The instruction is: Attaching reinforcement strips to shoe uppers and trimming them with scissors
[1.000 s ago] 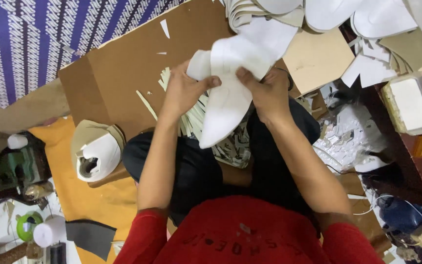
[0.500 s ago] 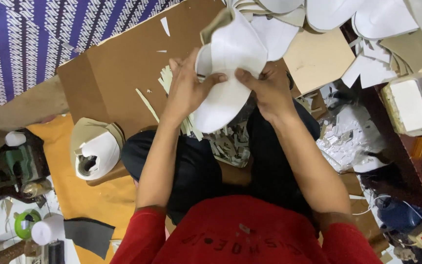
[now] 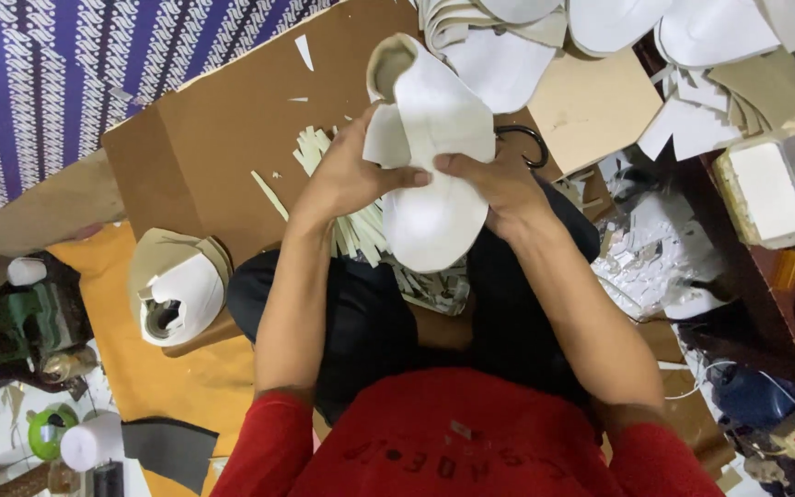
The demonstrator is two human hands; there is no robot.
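Both my hands hold a white shoe upper (image 3: 434, 156) above my lap, folded into a rounded shape with its tan lining showing at the top. My left hand (image 3: 351, 170) grips its left edge, thumb pressed across the front. My right hand (image 3: 494, 179) pinches the right side, fingers closed on the material. Under my hands a heap of thin white trimmed strips (image 3: 351, 221) lies on a brown cardboard sheet (image 3: 223, 138).
A stack of finished white uppers (image 3: 177, 290) sits at my left on an orange mat (image 3: 131, 368). White and tan cut pieces (image 3: 600, 37) are piled at the top right. Black scissors (image 3: 526, 143) peek out behind the upper. A clear plastic box (image 3: 770, 189) stands at right.
My hands have lifted and turned the white upper so its open tan-lined end points up. My left thumb has moved across its front.
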